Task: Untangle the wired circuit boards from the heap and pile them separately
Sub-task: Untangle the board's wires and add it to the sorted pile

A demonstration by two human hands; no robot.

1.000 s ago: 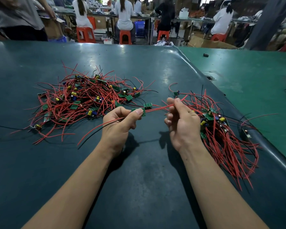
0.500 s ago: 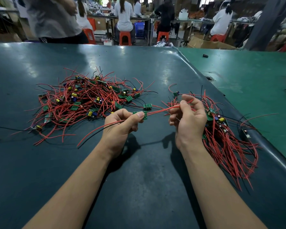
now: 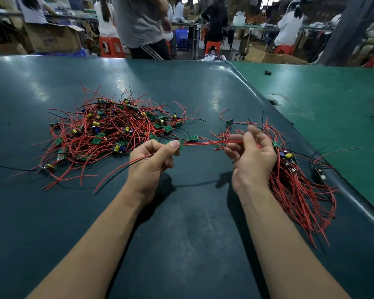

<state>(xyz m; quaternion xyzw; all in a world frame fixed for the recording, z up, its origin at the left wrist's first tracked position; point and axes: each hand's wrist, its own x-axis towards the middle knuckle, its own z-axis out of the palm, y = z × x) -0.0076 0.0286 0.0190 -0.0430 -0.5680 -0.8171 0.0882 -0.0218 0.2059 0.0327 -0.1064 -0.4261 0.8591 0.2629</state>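
A tangled heap (image 3: 108,134) of small green circuit boards with red and black wires lies on the dark table, left of centre. A sorted pile (image 3: 298,182) with its wires laid lengthwise lies at the right. My left hand (image 3: 151,165) pinches one small green board (image 3: 177,144) between thumb and fingers, its rear wires trailing back under the palm. Two red wires (image 3: 203,144) stretch from that board to my right hand (image 3: 251,156), which pinches them between thumb and fingers, the other fingers loosely spread over the pile.
The dark table (image 3: 181,234) meets a green table (image 3: 333,108) along a raised edge at the right. A loose board (image 3: 192,138) lies just behind the stretched wires. A person (image 3: 143,24) stands at the far edge; others sit at benches behind.
My right hand has slid rightward along the red wires and its fingers have spread. The left hand stays in place with the board. The person behind the table has walked to the right.
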